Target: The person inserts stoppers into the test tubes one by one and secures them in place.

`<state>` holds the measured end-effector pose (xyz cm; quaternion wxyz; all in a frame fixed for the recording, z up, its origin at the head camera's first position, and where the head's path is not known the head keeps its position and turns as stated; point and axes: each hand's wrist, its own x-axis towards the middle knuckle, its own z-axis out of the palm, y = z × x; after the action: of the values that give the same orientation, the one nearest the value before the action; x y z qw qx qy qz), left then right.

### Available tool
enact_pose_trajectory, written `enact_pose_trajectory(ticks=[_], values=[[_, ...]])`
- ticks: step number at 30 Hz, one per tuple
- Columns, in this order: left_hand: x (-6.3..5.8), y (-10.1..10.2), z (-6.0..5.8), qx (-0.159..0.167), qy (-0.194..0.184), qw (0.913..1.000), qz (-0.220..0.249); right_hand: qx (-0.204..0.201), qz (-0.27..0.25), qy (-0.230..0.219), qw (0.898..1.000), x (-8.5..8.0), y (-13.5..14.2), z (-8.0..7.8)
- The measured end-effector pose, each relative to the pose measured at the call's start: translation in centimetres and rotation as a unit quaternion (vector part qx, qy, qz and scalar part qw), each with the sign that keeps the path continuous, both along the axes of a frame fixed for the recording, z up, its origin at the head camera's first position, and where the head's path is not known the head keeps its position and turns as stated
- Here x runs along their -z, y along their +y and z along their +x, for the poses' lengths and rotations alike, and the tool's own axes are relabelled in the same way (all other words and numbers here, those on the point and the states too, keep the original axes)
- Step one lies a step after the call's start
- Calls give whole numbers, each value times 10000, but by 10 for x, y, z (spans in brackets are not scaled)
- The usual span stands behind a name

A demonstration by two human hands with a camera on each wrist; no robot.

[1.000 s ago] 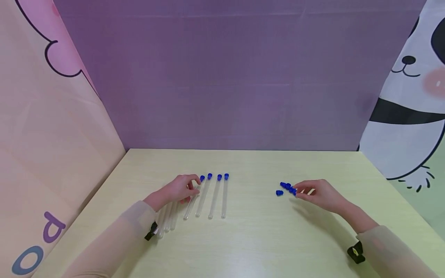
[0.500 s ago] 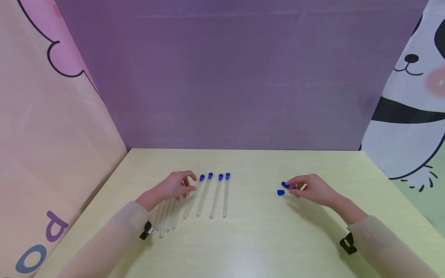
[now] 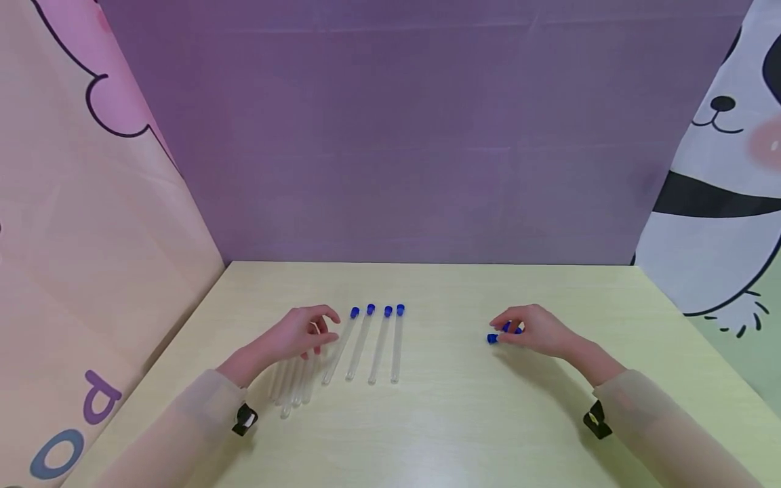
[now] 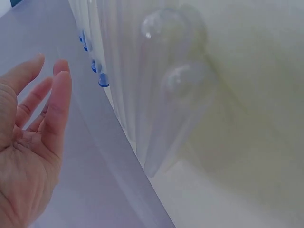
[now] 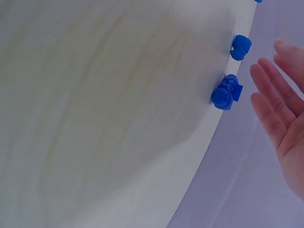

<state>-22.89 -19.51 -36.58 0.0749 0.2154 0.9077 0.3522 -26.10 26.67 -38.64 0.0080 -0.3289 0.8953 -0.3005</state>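
My left hand [image 3: 299,333] hovers over several clear uncapped test tubes [image 3: 294,393], its fingers relaxed; their upper ends are hidden beneath it. In the left wrist view that hand [image 4: 35,137] holds nothing. To its right lie several test tubes with blue caps [image 3: 388,312], side by side and spaced apart. Over a small group of loose blue caps [image 3: 492,338] is my right hand [image 3: 537,329], thumb and fingers apart. The right wrist view shows this hand [image 5: 285,109] beside a cluster of caps [image 5: 223,97] and a single cap [image 5: 241,47], gripping none of them.
The pale wooden table [image 3: 439,420] reaches back to a purple cloth [image 3: 390,135]. A pink printed cloth [image 3: 91,237] borders the left side, and a panda-print cloth [image 3: 720,257] the right. Each wrist wears a small black camera strap, such as the left one [image 3: 245,419].
My left hand has drawn back leftward from the nearest capped tube. My right hand has shifted left over the loose caps, covering some of them.
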Motion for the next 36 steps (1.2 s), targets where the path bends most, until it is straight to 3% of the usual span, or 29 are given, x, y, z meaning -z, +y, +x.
enact_pose_trajectory(ticks=[20, 36], values=[[2, -12, 25, 158, 253, 9990, 346, -23, 358, -219, 9991, 5, -11, -3], [5, -18, 33, 49, 222, 9994, 249, -504, 374, -330, 9975, 7, -14, -8]])
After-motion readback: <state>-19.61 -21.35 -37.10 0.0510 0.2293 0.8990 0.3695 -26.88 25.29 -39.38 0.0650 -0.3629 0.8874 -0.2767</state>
